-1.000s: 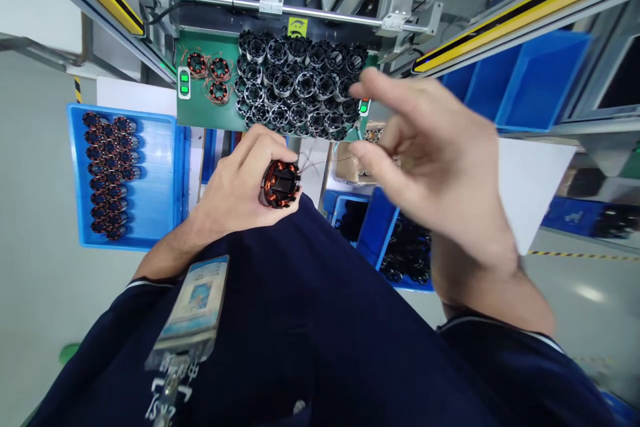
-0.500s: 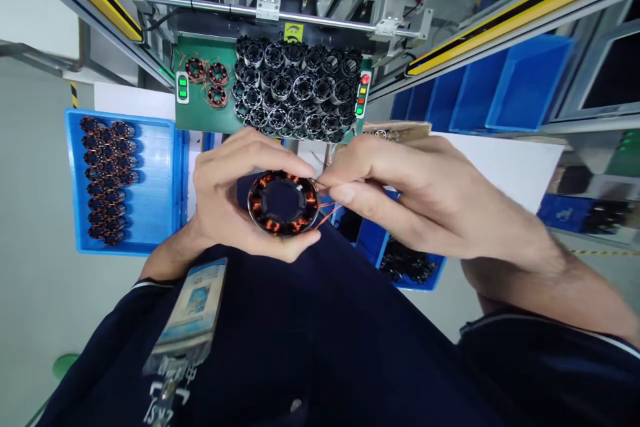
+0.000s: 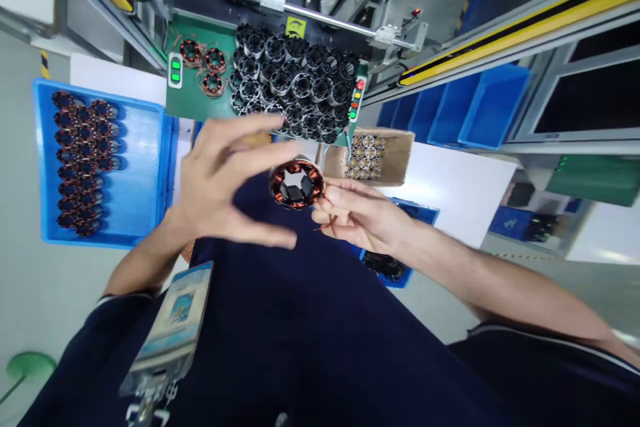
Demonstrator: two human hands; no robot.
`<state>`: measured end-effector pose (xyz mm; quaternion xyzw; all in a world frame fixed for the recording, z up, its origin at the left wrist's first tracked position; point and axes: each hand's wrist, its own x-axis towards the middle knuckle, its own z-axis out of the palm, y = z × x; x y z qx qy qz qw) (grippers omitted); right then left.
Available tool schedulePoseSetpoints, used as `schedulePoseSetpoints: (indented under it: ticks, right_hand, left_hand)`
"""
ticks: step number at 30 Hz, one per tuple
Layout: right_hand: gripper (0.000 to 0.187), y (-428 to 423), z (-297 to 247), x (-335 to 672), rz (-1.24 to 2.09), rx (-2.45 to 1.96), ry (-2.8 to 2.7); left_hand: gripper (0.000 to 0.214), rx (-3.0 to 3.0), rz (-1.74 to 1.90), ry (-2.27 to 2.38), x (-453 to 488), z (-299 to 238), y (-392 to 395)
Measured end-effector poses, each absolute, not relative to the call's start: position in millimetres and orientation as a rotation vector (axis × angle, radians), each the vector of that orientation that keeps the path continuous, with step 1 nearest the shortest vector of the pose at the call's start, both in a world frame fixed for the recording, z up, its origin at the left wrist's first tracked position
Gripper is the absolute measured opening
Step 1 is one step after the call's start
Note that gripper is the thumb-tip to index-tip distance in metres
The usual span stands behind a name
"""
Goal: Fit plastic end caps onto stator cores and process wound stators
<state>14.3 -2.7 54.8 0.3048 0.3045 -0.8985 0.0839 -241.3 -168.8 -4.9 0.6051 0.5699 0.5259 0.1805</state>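
Note:
A round motor stator with copper windings [image 3: 296, 185] hangs in front of my chest. My right hand [image 3: 361, 219] grips it at its right edge, with loose copper wire ends trailing under the fingers. My left hand [image 3: 225, 180] is just left of the stator with its fingers spread, and it holds nothing. A blurred edge of the left fingers nearly touches the stator. Beyond the hands, a green machine table [image 3: 193, 101] carries a heap of bare black stators [image 3: 293, 90] and three wound ones [image 3: 203, 67].
A blue tray [image 3: 145, 167] at the left holds rows of wound stators. A cardboard box [image 3: 395, 160] of small parts sits right of centre. Blue bins [image 3: 475, 107] line the right. A badge [image 3: 170, 327] hangs on my dark jacket. Yellow-striped guard rails frame the machine.
The stator has passed from my left hand to my right. The left hand has let go and spread its fingers. The view has shifted to the right.

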Motion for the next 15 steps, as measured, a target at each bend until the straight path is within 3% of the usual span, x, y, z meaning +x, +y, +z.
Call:
schedulePoseSetpoints:
  ticks: [3, 5, 8, 11, 13, 15]
  right_hand:
    - [0.053, 7.4, 73.3, 6.0, -2.564, 0.763, 1.122]
    - [0.050, 25.8, 88.8, -3.0, -2.378, 0.512, 1.671]
    - [0.051, 56.3, 108.4, -13.0, -1.653, 0.064, 2.539]
    - [0.054, 78.6, 121.9, -10.5, -1.092, -0.151, 2.818]
    - [0.049, 88.5, 129.3, -3.1, -1.063, -0.115, 2.911]
    - [0.056, 95.3, 133.3, 3.5, -1.283, 0.094, 2.880]
  left_hand:
    - [0.065, 1.978, 1.189, 1.694, -246.6, 13.2, -142.7]
    - [0.052, 1.779, 1.071, 1.589, -241.3, 23.6, -132.0]
    - [0.047, 1.226, 0.941, 1.144, -224.5, 30.5, -129.6]
    - [0.047, 0.957, 0.825, 0.900, -214.3, 28.3, -138.2]
    - [0.038, 1.207, 0.958, 1.186, -216.7, 26.3, -145.9]
    - [0.044, 1.639, 1.119, 1.502, -224.1, 26.0, -151.3]
